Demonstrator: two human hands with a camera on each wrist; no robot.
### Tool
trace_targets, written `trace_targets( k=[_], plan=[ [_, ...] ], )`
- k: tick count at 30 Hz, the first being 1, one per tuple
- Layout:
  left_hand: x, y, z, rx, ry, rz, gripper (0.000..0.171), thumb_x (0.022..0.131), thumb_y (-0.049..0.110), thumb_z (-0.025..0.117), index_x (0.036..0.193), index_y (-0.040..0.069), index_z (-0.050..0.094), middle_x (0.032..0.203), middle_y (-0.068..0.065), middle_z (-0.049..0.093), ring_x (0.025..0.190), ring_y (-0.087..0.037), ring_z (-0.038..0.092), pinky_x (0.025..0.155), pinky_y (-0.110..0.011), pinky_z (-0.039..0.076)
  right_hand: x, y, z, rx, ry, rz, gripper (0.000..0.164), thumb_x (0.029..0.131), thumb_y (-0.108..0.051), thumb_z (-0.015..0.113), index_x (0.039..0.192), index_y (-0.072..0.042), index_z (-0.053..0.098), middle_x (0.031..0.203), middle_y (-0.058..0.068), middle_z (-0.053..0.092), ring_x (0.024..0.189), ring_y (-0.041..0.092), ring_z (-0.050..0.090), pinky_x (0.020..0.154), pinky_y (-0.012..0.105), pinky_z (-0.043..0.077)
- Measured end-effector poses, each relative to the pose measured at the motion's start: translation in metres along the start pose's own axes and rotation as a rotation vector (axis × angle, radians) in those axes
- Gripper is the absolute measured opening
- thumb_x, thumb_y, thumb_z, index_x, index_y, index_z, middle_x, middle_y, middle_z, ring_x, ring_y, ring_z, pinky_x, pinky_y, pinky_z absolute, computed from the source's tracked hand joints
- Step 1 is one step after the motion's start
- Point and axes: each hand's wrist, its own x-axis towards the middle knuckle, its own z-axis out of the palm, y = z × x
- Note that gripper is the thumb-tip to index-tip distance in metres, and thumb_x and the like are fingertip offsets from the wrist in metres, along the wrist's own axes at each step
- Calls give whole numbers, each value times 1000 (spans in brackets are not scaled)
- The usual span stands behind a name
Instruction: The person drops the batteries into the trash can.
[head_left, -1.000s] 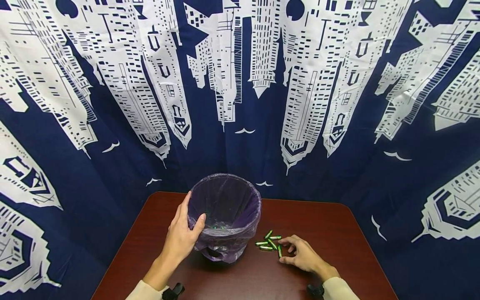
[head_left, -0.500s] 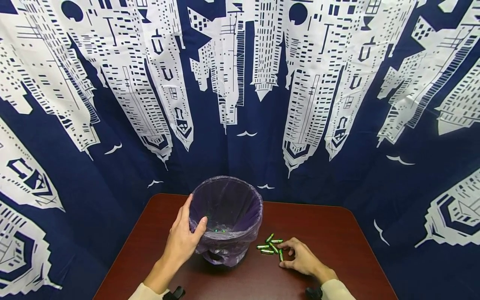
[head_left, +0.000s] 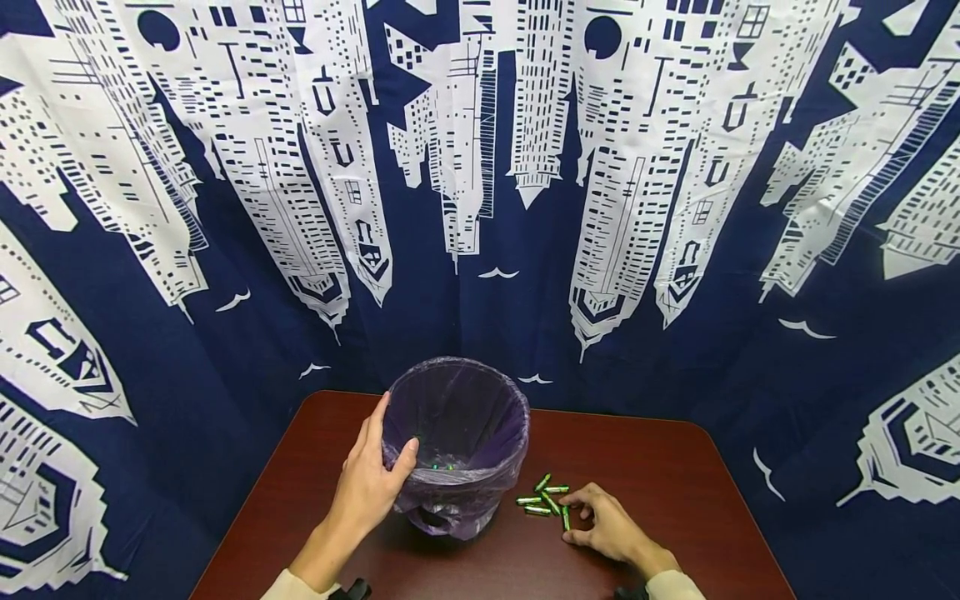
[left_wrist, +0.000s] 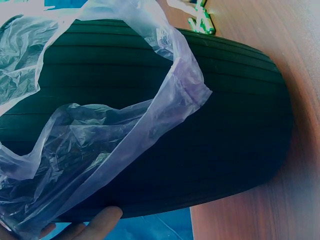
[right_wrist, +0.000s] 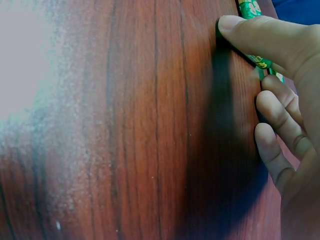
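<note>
A dark trash bin lined with a translucent purple bag stands on the table, its mouth tipped toward me. My left hand grips its left rim, with the thumb over the edge and the fingers along the outside. Small green bits show at the bottom inside the bin. Right of it, several green batteries lie in a loose pile. At the pile's near right side my right hand pinches one battery end to end between thumb and index finger, low at the tabletop. The other right fingers are curled.
The brown wooden table has rounded far corners. Close behind it hangs a navy curtain printed with white upside-down buildings and birds. A black wrist strap sits by the left cuff.
The whole head view has shifted slightly, so everything sits a little lower and farther right. Hands, bin and batteries keep the same places relative to each other.
</note>
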Motion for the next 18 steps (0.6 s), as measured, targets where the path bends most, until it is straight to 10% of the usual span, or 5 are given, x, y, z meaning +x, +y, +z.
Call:
trace_targets(
  k=[18],
  plan=[
    [0, 0, 1, 11, -10, -10, 93, 109, 46, 74, 187, 26, 27, 185, -16, 46, 155, -53, 64, 113, -83, 57, -1, -2, -5, 9, -13, 30, 45, 95, -21, 100, 134, -9, 81, 114, 2, 67, 98, 10, 60, 80, 23, 56]
  ],
)
